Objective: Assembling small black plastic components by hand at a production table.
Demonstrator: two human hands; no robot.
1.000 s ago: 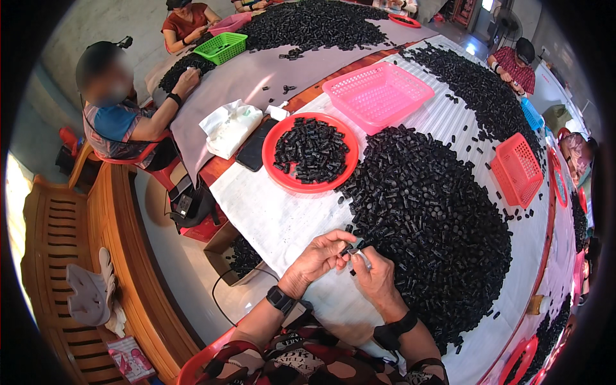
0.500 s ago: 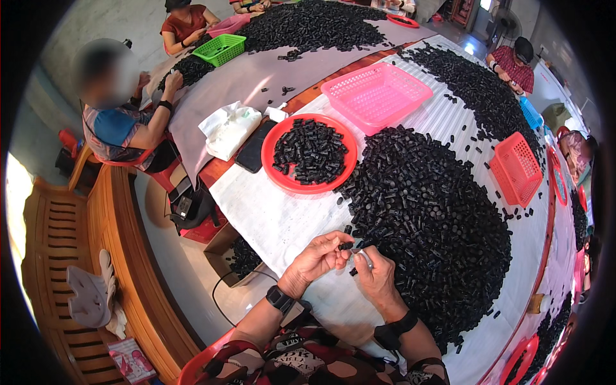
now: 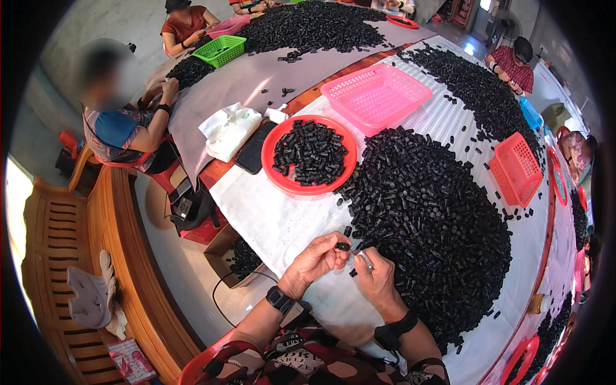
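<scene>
My left hand [image 3: 319,257] is closed, with a small black cylindrical piece [image 3: 342,246] pinched between thumb and fingertips. Close beside it, my right hand [image 3: 376,280] is also closed, around a small whitish object [image 3: 365,259] whose kind is mostly hidden by the fingers. Both hands are above the white cloth [image 3: 282,221], at the near left edge of a large pile of black pieces [image 3: 427,215]. Beyond them sits a red round tray [image 3: 269,170] holding many similar pieces.
A pink basket [image 3: 359,115] and a coral basket [image 3: 513,179] stand past the pile. Left of the tray lie a dark phone [image 3: 253,151] and a white tissue pack [image 3: 230,131]. Several people work around the tables. A wooden bench [image 3: 122,256] is at the left.
The black piece in my left fingers has turned and sits slightly differently; my hands have barely moved. The person at the left has shifted their hands closer together.
</scene>
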